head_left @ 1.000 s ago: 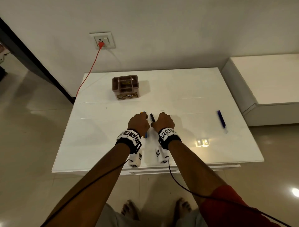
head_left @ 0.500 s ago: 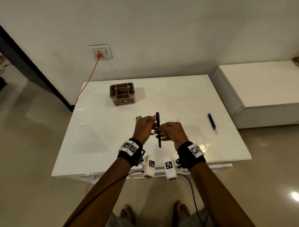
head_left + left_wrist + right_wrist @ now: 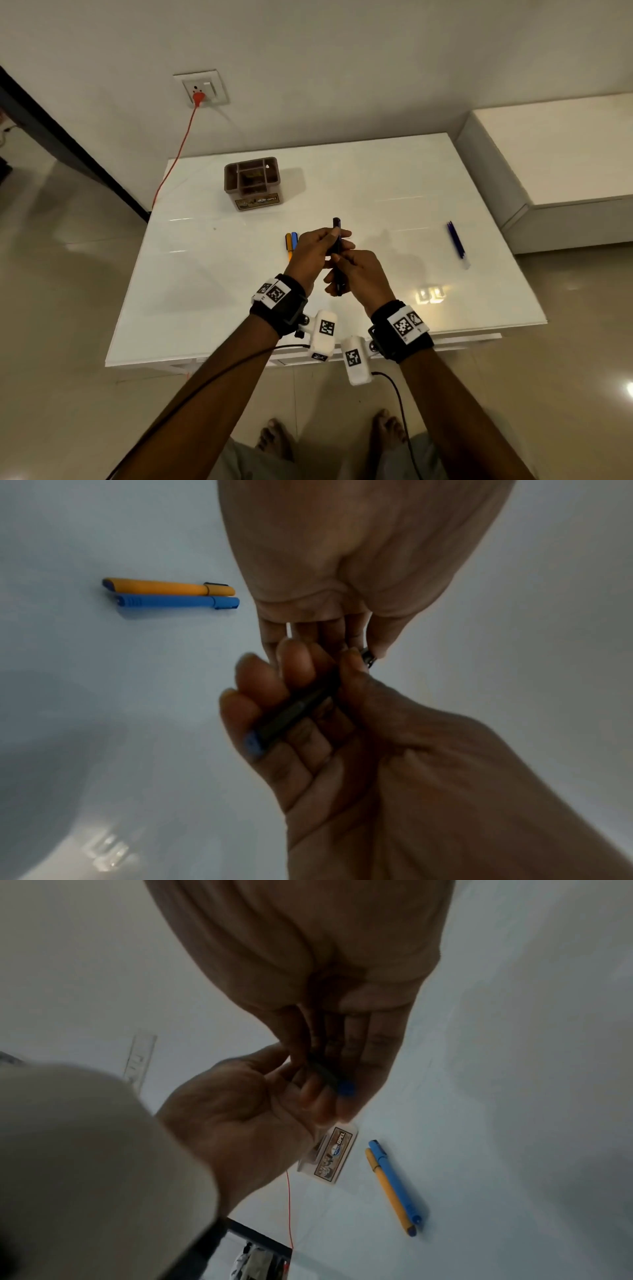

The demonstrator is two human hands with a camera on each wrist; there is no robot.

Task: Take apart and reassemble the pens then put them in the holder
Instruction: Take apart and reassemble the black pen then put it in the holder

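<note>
Brown holder [image 3: 251,183] on table [image 3: 205,291], contents unclear, both hands [image 3: 313,255] [image 3: 359,274] in grip on black pen [image 3: 336,226]

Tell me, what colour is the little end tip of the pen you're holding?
Blue. The dark pen has a blue end tip, clearest in the left wrist view.

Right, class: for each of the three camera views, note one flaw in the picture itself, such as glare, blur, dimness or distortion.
Head view: a bright lamp reflection glares on the glossy white table, and the wide lens bows its edges. Left wrist view: the dark pen with a blue end and the right hand holding it are smeared and dim, while the orange pen is sharper. Right wrist view: the left hand is murky and soft.
</note>
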